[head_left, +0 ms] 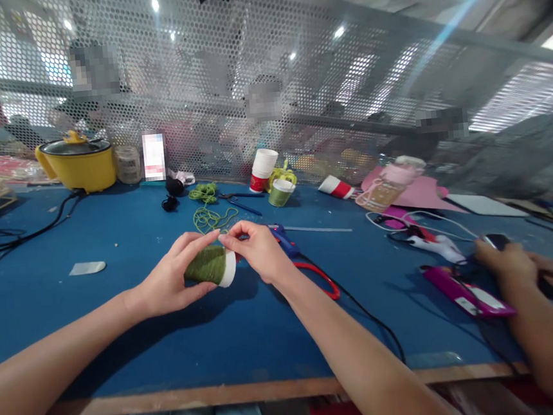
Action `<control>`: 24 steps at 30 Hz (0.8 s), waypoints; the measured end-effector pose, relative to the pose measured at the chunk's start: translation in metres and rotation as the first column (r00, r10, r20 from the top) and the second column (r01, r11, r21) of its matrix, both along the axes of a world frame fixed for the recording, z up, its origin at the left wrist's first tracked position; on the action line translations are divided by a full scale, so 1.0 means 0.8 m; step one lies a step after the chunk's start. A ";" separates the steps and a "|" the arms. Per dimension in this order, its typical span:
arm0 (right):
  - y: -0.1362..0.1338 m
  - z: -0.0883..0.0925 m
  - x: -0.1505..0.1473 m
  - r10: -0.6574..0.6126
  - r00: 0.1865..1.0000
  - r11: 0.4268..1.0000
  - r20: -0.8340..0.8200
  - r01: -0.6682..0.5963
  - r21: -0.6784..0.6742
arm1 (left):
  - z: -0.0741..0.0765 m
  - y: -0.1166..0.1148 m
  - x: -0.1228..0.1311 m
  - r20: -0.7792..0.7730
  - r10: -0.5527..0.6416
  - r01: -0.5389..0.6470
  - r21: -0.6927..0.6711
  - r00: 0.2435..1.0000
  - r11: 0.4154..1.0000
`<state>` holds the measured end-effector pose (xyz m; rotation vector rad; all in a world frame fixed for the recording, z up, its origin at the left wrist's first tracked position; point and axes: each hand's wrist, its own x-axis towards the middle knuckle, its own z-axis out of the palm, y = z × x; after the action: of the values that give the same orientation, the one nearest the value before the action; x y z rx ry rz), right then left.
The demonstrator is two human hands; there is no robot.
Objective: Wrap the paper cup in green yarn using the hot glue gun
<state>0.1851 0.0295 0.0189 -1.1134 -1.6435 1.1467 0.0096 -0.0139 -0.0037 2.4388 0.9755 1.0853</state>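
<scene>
My left hand (178,271) is wrapped round a paper cup (208,265) lying on its side above the table. Green yarn covers most of the cup, and a white band shows at its right end. At the cup's upper right edge, my right hand (255,245) pinches thumb and forefinger together on the green yarn, though the strand there is very small. Loose green yarn (207,217) lies in a tangle just behind my hands. Beside my right wrist are a blue glue gun (284,240) and red-handled scissors (324,277), partly hidden by my forearm.
Behind stand stacked white cups (265,163), a green-wrapped cup (282,193) and a yellow electric pot (84,166). Pliers (242,201) and a glue stick (321,228) lie nearby. At right, a person's hand (509,264) holds a phone near a purple case (468,291). A black cable runs to the front edge.
</scene>
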 end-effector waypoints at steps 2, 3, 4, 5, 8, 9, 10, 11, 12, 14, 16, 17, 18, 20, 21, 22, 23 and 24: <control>-0.001 0.000 -0.002 -0.025 0.996 0.998 -0.088 0.020 -0.058 | 0.000 0.000 0.000 -0.007 0.016 -0.015 0.017 1.000 1.000; -0.001 0.000 -0.003 -0.035 0.991 0.996 -0.126 0.024 -0.084 | 0.000 0.000 0.000 -0.008 0.023 -0.023 0.023 1.000 0.999; -0.001 -0.001 -0.003 -0.042 0.987 0.994 -0.154 0.026 -0.104 | 0.000 0.000 0.000 -0.010 0.030 -0.030 0.026 0.999 0.999; -0.001 -0.002 -0.004 -0.045 0.984 0.993 -0.171 0.024 -0.119 | 0.000 0.001 0.000 -0.011 0.035 -0.035 0.027 0.999 0.999; 0.000 -0.006 -0.005 -0.035 0.987 0.991 -0.156 0.014 -0.131 | -0.002 0.001 0.000 -0.024 0.032 -0.031 0.029 0.999 0.999; 0.000 -0.007 -0.005 -0.031 0.990 0.992 -0.141 0.013 -0.125 | -0.003 0.002 -0.001 -0.029 0.029 -0.028 0.029 0.999 0.999; 0.000 -0.008 -0.005 -0.028 0.992 0.993 -0.127 0.013 -0.117 | -0.004 0.002 -0.001 -0.034 0.025 -0.024 0.030 0.999 0.999; 0.000 -0.008 -0.005 -0.027 0.993 0.994 -0.116 0.015 -0.109 | -0.004 0.002 -0.001 -0.038 0.024 -0.022 0.031 0.999 0.999; 0.000 -0.008 -0.005 -0.027 0.994 0.995 -0.108 0.016 -0.102 | -0.005 0.002 -0.001 -0.039 0.023 -0.022 0.033 0.999 0.999; 0.000 -0.008 -0.005 -0.029 0.994 0.996 -0.102 0.020 -0.092 | -0.005 0.003 -0.001 -0.037 0.022 -0.020 0.039 0.999 0.999; 0.000 -0.007 -0.004 -0.031 0.994 0.996 -0.101 0.023 -0.083 | -0.004 0.003 -0.002 -0.033 0.018 -0.016 0.042 0.999 0.999; 0.000 -0.007 -0.004 -0.031 0.994 0.997 -0.104 0.023 -0.077 | -0.004 0.002 -0.002 -0.030 0.015 -0.014 0.040 0.999 0.999; 0.000 -0.007 -0.004 -0.031 0.994 0.997 -0.108 0.023 -0.071 | -0.004 0.002 -0.002 -0.026 0.011 -0.010 0.035 1.000 0.999; -0.001 -0.008 -0.005 -0.033 0.993 0.998 -0.112 0.027 -0.055 | -0.004 0.002 -0.001 -0.008 0.006 -0.006 0.008 1.000 1.000; -0.001 -0.008 -0.005 -0.039 0.993 0.998 -0.114 0.034 -0.047 | -0.004 0.003 -0.001 0.011 0.008 -0.008 -0.013 1.000 1.000; -0.002 -0.008 -0.005 -0.045 0.993 0.999 -0.113 0.041 -0.036 | -0.004 0.003 -0.002 0.039 0.012 -0.011 -0.044 0.999 0.999; -0.003 -0.007 -0.006 -0.048 0.993 0.999 -0.105 0.047 -0.019 | -0.005 0.004 -0.002 0.073 0.018 -0.011 -0.095 0.997 0.995; -0.005 -0.007 -0.007 -0.050 0.995 0.999 -0.090 0.051 0.007 | -0.005 0.005 -0.002 0.113 0.025 -0.005 -0.168 0.993 0.986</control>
<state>0.1794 0.0257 0.0133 -1.0764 -1.5420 1.1393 0.0082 -0.0101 -0.0078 2.2134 1.0068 1.0884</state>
